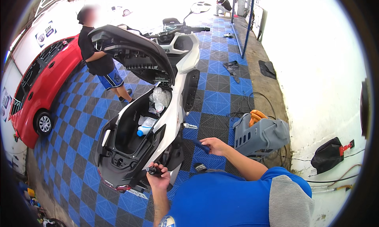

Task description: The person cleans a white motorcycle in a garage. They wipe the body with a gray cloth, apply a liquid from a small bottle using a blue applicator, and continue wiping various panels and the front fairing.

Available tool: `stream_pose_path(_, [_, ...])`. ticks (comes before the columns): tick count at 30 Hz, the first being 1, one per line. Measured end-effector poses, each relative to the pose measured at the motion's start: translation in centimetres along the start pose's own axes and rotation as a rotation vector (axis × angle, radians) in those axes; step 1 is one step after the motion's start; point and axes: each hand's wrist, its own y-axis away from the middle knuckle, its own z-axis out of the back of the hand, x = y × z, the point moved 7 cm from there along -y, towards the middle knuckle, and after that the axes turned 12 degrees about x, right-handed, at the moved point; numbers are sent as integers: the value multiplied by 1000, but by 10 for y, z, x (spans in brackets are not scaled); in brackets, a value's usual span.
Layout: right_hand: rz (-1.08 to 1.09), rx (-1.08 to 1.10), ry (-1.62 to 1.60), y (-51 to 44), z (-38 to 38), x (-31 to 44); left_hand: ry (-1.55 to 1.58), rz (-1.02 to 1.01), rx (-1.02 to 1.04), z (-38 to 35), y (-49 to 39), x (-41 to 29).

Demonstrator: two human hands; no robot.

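Observation:
My left hand (161, 181) is wrapped around a small black bottle (152, 170), its capped end showing, just behind the right rear side of a white and black scooter (174, 114). Pinched in the fingers of my right hand (217, 146) is a dark blue cloth or pad (202, 146), held apart from the scooter's side. The scooter's seat (148, 54) is tilted up. Inside the underseat compartment (125, 135) lie a white bottle with a blue cap (146, 127) and a crumpled clear plastic bag (160, 98).
A person in a black shirt (96, 54) stands left of the raised seat; a red car (56, 76) is beyond. On my right, a grey machine (254, 138) bears an orange coil (257, 117). Black mats (232, 68) lie on the tiled floor. A grey towel (288, 200) hangs over my shoulder.

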Motion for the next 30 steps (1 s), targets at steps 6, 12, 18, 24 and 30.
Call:
stream_pose_path(6, [-67, 163, 7, 14, -45, -12, 11, 37, -23, 5, -4, 16])
stream_pose_path(12, [-76, 314, -220, 19, -93, -8, -148, -40, -102, -18, -4, 32])
stream_pose_path(18, [-79, 461, -329, 16, -105, 38, -299, -124, -107, -43, -35, 50])
stream_pose_path(24, [-56, 400, -271, 26, -54, 108, -128, -112, -25, -67, -84, 102])
stream_pose_path(30, [-3, 322, -365, 33, 22, 163, -90, -58, 84, -97, -128, 154])
